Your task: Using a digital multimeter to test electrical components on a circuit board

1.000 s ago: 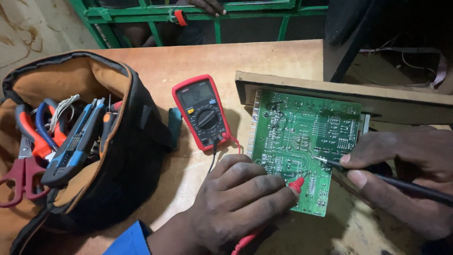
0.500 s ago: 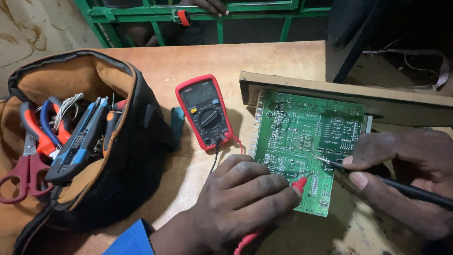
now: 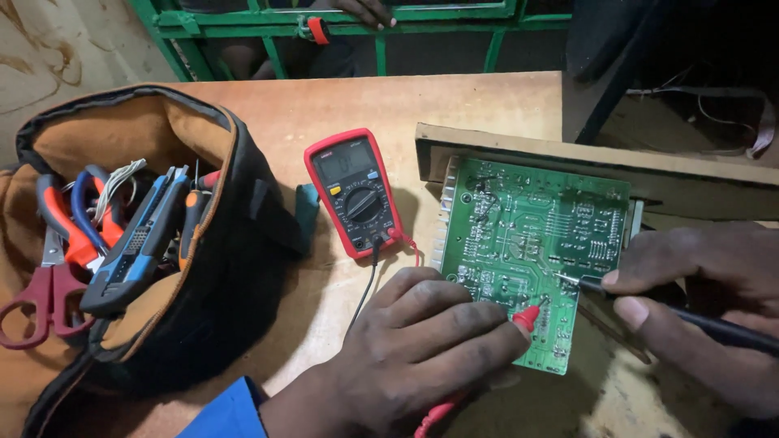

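On wooden table (image 3: 454, 105), green circuit board (image 3: 531, 235), open tool bag (image 3: 219, 268), green metal frame (image 3: 381, 20)

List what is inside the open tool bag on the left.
The tool bag shows red-handled scissors, red-and-blue pliers, a blue-and-black crimping tool, an orange-handled tool and pale wire ends. Anything deeper is covered by these and the bag's wall.

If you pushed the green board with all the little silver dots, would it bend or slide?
The green circuit board looks flat, thin and rigid, so it would probably slide, not bend. It seems light, leaning on a wooden strip, so a push might tip it. Its tiny solder points suggest it is fragile.
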